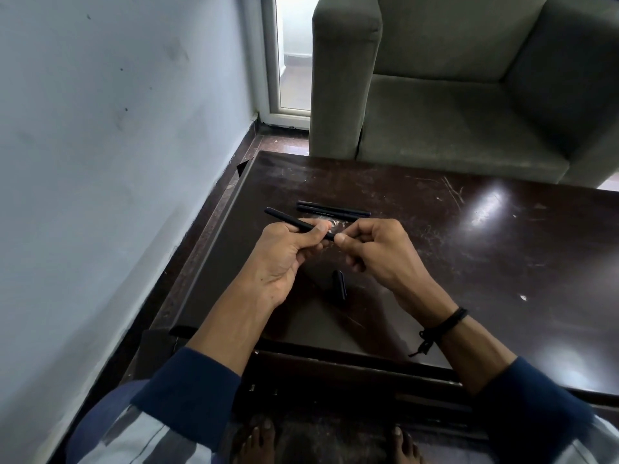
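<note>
My left hand (284, 252) grips a thin black pencil (288, 220) above the dark table, its free end pointing up and to the left. The other end disappears between the thumb and fingers of my right hand (371, 249), which pinches it; what sits on that end is hidden. Two more black pencils (335, 209) lie side by side on the table just beyond my hands. A small dark object (340, 284) lies on the table below my hands.
The dark glossy table (485, 246) is scratched and carries pale shavings near the hands. A grey-green armchair (452, 95) stands right behind it. A pale wall (100, 145) runs along the left. My bare feet show under the near edge.
</note>
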